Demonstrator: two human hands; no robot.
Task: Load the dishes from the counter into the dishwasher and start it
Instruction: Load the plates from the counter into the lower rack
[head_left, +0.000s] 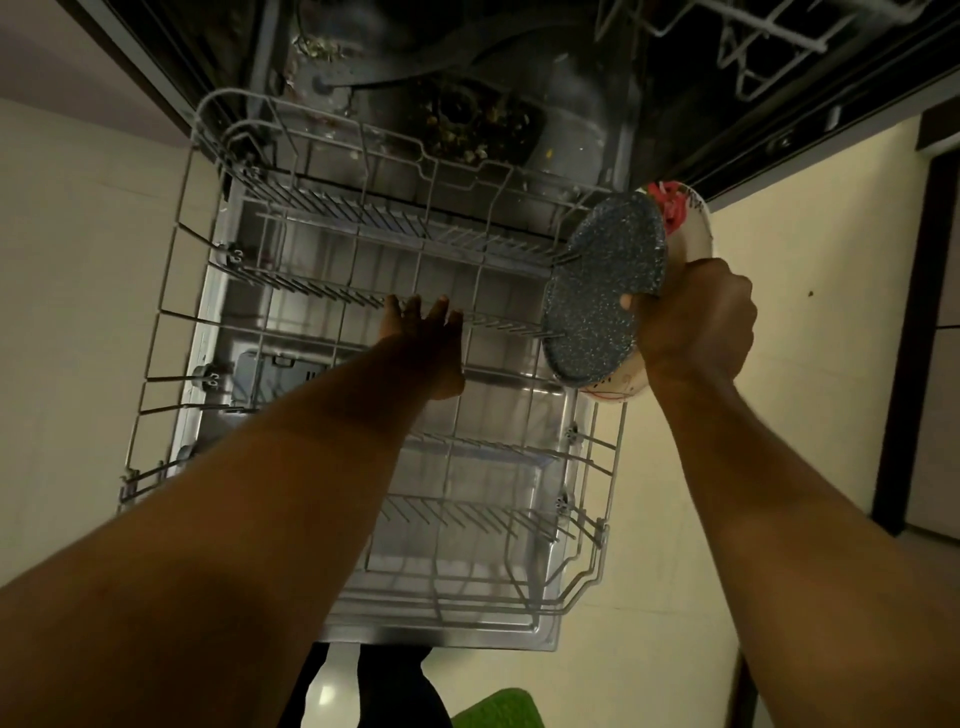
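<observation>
Dishes (613, 270): a dark speckled plate (592, 317) stacked against a white plate (693, 228) with red markings, both tilted on edge above the right rim of the lower rack (467, 595), toward its back corner. Gripped together by the right hand (696, 322), fingers curled behind the stack, thumb tip pressed on the speckled face. Lower edge of the speckled plate just beside the right-hand tines; touching or not, hard to tell.

Empty and released, the left hand (423, 338), fingers straight and slightly spread, reaching into the middle of the rack with fingertips at a row of tines; contact there unclear.

Rack drawn out over the lowered dishwasher door (441, 638), steel lip of the door showing past the rack's front edge. Beyond the rack's back edge, the dark tub floor (571, 104), food scraps scattered around the filter. Upper rack (769, 47) partly in view at the top right. Pale floor (78, 312) on both sides of the door; green mat (493, 709) near the door's front edge.
</observation>
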